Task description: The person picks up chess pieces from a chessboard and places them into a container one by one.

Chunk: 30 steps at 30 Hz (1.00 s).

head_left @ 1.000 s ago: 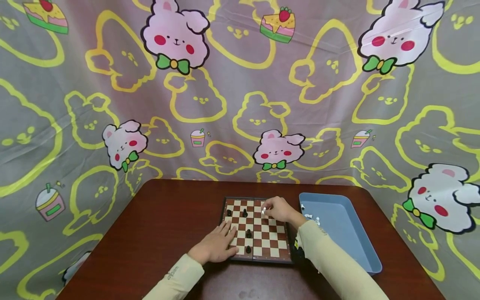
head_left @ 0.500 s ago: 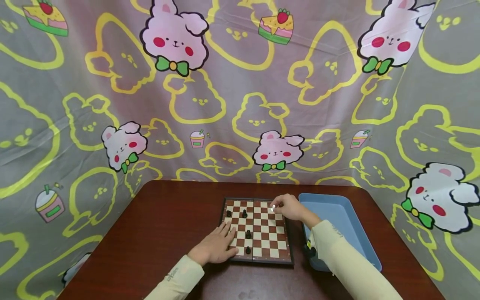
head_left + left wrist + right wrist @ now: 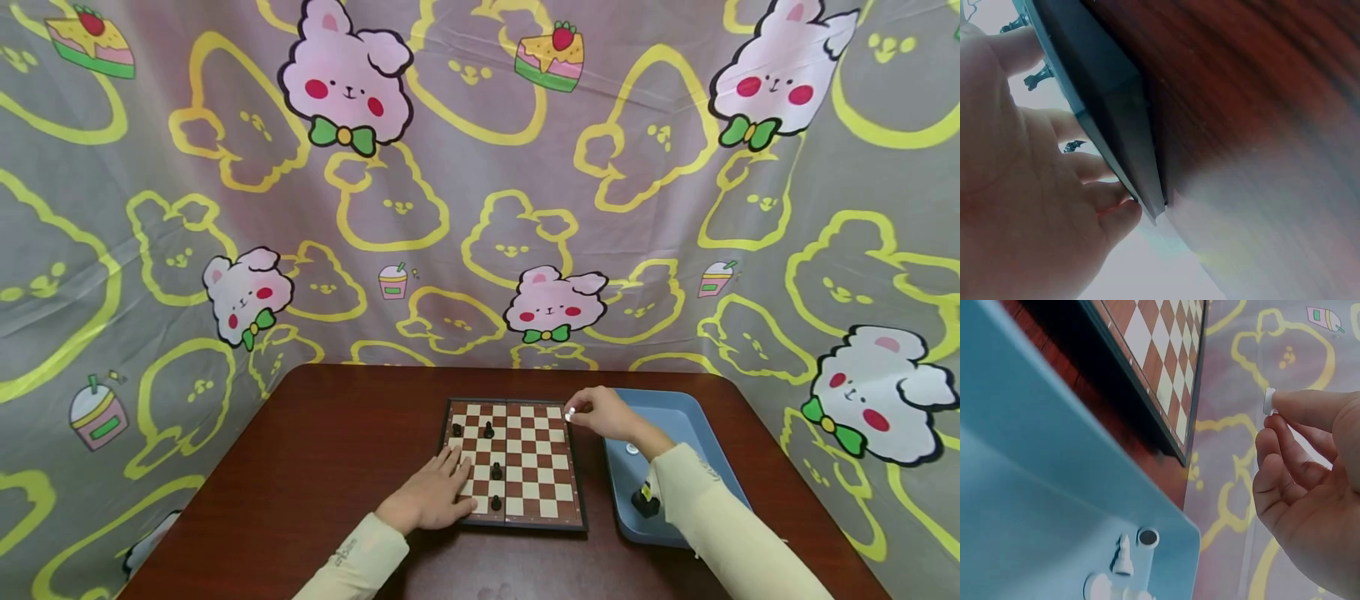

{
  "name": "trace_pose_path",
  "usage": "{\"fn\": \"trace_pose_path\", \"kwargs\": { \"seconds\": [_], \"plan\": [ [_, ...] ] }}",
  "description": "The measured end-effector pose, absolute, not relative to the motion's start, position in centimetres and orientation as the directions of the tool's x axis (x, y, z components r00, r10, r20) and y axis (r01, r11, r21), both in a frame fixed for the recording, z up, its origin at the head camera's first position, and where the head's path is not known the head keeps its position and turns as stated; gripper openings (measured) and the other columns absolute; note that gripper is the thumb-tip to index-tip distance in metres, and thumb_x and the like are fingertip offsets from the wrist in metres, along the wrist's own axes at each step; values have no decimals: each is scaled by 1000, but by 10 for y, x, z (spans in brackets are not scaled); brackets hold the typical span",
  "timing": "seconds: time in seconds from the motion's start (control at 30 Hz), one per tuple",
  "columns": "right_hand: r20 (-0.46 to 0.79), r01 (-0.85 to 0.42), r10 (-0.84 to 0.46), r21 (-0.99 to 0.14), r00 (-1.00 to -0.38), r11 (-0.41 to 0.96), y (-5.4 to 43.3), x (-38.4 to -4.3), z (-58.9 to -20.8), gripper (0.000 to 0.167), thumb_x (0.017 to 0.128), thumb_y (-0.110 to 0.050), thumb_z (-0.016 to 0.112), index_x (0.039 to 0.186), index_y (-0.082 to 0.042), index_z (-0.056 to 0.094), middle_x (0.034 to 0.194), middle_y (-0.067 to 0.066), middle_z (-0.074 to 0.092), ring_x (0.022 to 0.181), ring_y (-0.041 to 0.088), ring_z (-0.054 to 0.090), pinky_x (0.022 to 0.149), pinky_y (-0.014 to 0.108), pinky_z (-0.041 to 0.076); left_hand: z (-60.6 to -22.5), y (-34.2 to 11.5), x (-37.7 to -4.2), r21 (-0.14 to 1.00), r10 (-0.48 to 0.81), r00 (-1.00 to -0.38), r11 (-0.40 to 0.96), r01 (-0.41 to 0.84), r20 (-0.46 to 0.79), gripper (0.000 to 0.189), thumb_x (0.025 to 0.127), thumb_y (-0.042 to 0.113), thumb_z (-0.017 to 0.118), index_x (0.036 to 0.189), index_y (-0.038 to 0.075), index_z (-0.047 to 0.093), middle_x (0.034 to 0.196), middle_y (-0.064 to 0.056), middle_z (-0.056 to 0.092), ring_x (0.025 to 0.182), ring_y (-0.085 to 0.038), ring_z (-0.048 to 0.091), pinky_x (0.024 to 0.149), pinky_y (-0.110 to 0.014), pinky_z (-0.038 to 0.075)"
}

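A brown-and-cream chessboard (image 3: 536,458) lies on the table. My left hand (image 3: 429,493) rests flat with spread fingers on its left edge; the left wrist view shows the fingertips on the board's dark side (image 3: 1104,106). Black chess pieces stand on the left half, among them one piece (image 3: 489,430) toward the back and a pawn-like piece (image 3: 497,502) near the front. Past the board's back right corner, my right hand (image 3: 606,414) pinches a small white chess piece (image 3: 570,414) between thumb and finger. In the right wrist view that piece (image 3: 1269,401) is mostly covered by the fingertips.
A blue tray (image 3: 708,433) stands right of the board, partly under my right forearm. Several white chess pieces lie in it, including a toppled one (image 3: 1124,557). A patterned curtain (image 3: 450,208) hangs behind and beside the brown table (image 3: 337,433).
My right hand has moved right with the white chess piece, from over the board's back right squares to beyond its right edge. My left hand has stayed in place.
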State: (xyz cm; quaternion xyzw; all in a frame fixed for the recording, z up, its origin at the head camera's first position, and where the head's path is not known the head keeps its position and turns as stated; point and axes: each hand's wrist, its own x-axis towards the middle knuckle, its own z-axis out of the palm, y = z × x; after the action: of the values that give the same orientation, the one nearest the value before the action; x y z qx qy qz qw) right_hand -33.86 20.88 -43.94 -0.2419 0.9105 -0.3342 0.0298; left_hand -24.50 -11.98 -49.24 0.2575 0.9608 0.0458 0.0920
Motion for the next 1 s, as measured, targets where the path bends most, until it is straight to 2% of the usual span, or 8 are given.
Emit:
{"fn": "trace_pose_path", "kwargs": {
  "seconds": [0.2, 0.37, 0.53, 0.87, 1.0],
  "plan": [
    [82, -384, -437, -636, -896, 669, 224, -335, -434, 14, 89, -11, 65, 100, -4, 71, 91, 0, 65, 70, 13, 56, 59, 31, 48, -491, -119, -245, 138, 503, -850, 863, 485, -155, 74, 95, 53, 43, 148, 3, 31, 153, -18, 20, 141, -34, 16, 112, -44, 20],
    [98, -388, -434, -650, -895, 653, 243, -332, -433, 12, 89, -12, 66, 99, -7, 71, 92, 1, 66, 76, 18, 59, 62, 32, 49, -492, -119, -246, 142, 500, -851, 865, 481, -160, 74, 95, 53, 42, 148, 2, 30, 154, -18, 20, 141, -34, 15, 112, -44, 20],
    [98, -373, -422, -671, -901, 641, 261, -330, -433, 16, 90, -11, 64, 103, -2, 69, 92, 3, 65, 78, 24, 61, 63, 33, 49, -494, -119, -247, 137, 496, -853, 867, 479, -160, 74, 95, 53, 42, 148, 3, 30, 154, -18, 19, 141, -33, 14, 112, -43, 19],
    [57, -307, -375, -694, -925, 652, 294, -328, -438, 18, 90, -11, 64, 106, -3, 69, 95, 5, 65, 83, 20, 61, 67, 35, 50, -493, -119, -246, 144, 504, -850, 862, 485, -153, 74, 95, 52, 43, 147, 1, 31, 153, -19, 20, 141, -34, 15, 112, -43, 20],
    [45, -287, -359, -696, -932, 658, 307, -329, -443, 22, 90, -11, 64, 108, 2, 67, 98, 7, 65, 84, 20, 61, 69, 38, 52, -492, -119, -245, 143, 507, -848, 860, 489, -155, 74, 95, 52, 43, 147, 0, 31, 153, -20, 20, 141, -34, 16, 112, -44, 20]
  ]
}}
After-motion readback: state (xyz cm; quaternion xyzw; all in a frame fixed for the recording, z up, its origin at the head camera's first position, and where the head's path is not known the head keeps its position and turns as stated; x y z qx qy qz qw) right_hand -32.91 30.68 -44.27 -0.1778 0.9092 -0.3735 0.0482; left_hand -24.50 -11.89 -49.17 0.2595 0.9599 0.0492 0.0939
